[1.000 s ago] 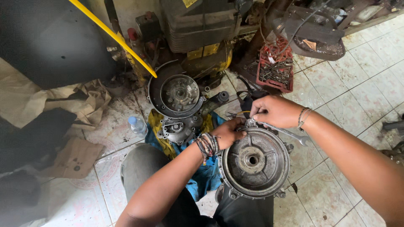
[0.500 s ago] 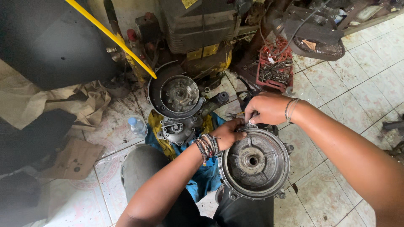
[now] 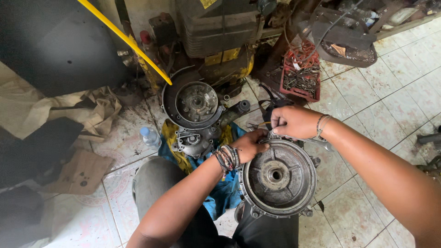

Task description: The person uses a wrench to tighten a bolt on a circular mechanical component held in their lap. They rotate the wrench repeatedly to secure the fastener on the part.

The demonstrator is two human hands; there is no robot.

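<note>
Round grey metal engine cover [image 3: 278, 177] — ribbed hollow facing up, central hole — resting on lap

I'm seeing a grey metal housing [image 3: 278, 177], a yellow bar [image 3: 126, 39], a red crate [image 3: 301, 78], a blue cloth [image 3: 220, 197] and pale patterned floor tiles [image 3: 390, 98].

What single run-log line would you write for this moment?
left hand: on round metal housing rim | right hand: at top rim, grip unclear | housing: on lap | red tray: beyond
</note>
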